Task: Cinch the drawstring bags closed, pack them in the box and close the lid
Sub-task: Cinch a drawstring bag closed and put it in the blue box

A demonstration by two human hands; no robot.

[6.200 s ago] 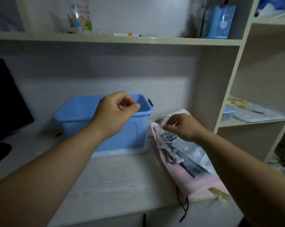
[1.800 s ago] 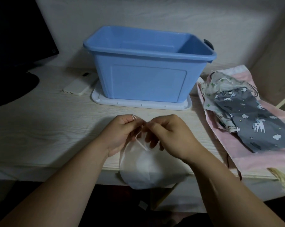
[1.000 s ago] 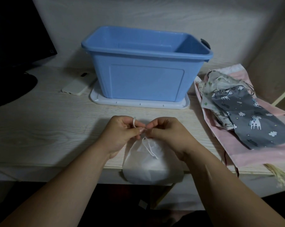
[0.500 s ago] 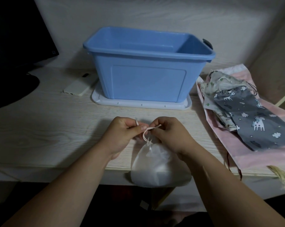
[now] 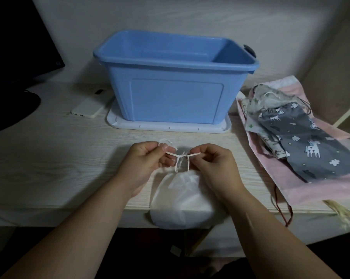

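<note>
A white drawstring bag (image 5: 181, 200) lies at the desk's front edge, its mouth gathered tight. My left hand (image 5: 145, 165) pinches one end of its white cord (image 5: 181, 158) and my right hand (image 5: 212, 165) pinches the other end, the cord stretched between them above the bag. Behind stands the open blue box (image 5: 176, 81), resting on its white lid (image 5: 168, 124). A pile of flat drawstring bags (image 5: 303, 135), grey with unicorns on top of pink ones, lies to the right.
A white phone (image 5: 90, 106) lies left of the box. A black monitor (image 5: 19, 43) with its stand fills the far left. A shelf side panel rises at the far right. Dark red cords (image 5: 284, 210) from the pile hang over the desk edge.
My hands brought the white bag from the pile to the desk's front edge. In the last second they have drawn apart sideways, pulling the cord taut and bunching the bag's mouth.
</note>
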